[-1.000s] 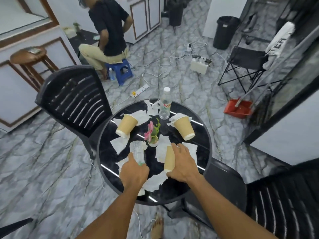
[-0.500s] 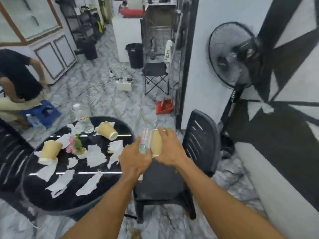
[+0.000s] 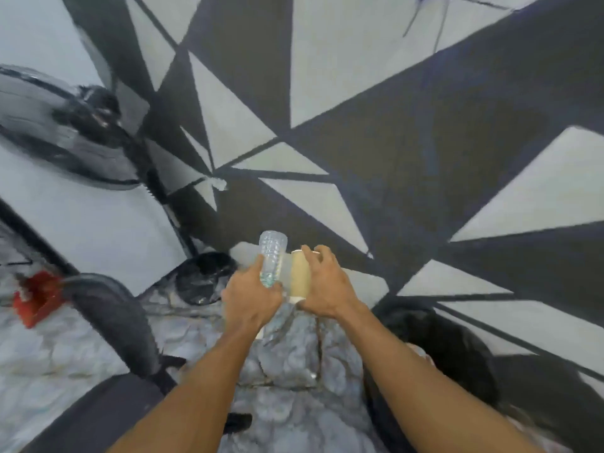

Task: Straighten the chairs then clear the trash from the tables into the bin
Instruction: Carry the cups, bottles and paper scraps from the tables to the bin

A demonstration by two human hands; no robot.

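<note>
My left hand (image 3: 250, 297) grips a clear plastic bottle (image 3: 272, 256) that points away from me. Right beside it, my right hand (image 3: 328, 286) holds a tan paper cup (image 3: 300, 277) lying on its side. Both are carried side by side over the marble floor, facing a black and white patterned wall. A black plastic chair (image 3: 114, 325) stands at the lower left. A black bag-lined bin (image 3: 204, 277) sits by the wall just left of my hands. The table is out of view.
A standing fan (image 3: 65, 132) is blurred at the upper left, its base near the wall. A red dustpan (image 3: 34, 297) lies at the far left. A dark blurred object (image 3: 447, 351) sits at the lower right against the wall.
I have turned right, away from the table, which has left the view. The bottle and cup stay in my hands, now facing the patterned wall with the bin close by.
</note>
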